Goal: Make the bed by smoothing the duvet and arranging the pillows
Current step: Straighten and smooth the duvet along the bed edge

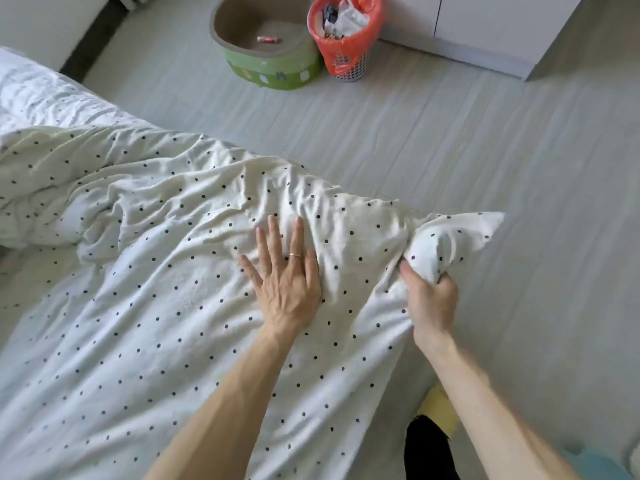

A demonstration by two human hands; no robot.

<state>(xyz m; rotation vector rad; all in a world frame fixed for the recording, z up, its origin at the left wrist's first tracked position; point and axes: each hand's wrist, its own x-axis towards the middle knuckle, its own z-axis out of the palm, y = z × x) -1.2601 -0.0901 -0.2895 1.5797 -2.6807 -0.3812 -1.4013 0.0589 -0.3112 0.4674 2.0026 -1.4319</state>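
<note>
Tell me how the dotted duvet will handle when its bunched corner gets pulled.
Likely floppy: the duvet bunches into a wad in the right hand. Probably light for its size, since one hand holds its corner up. Wrinkles beyond the flat left hand suggest it creases easily.

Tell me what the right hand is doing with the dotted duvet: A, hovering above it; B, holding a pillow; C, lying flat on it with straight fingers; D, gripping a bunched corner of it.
D: the right hand has its fingers curled round a bunched corner of the duvet, while the left hand lies flat on it.
</note>
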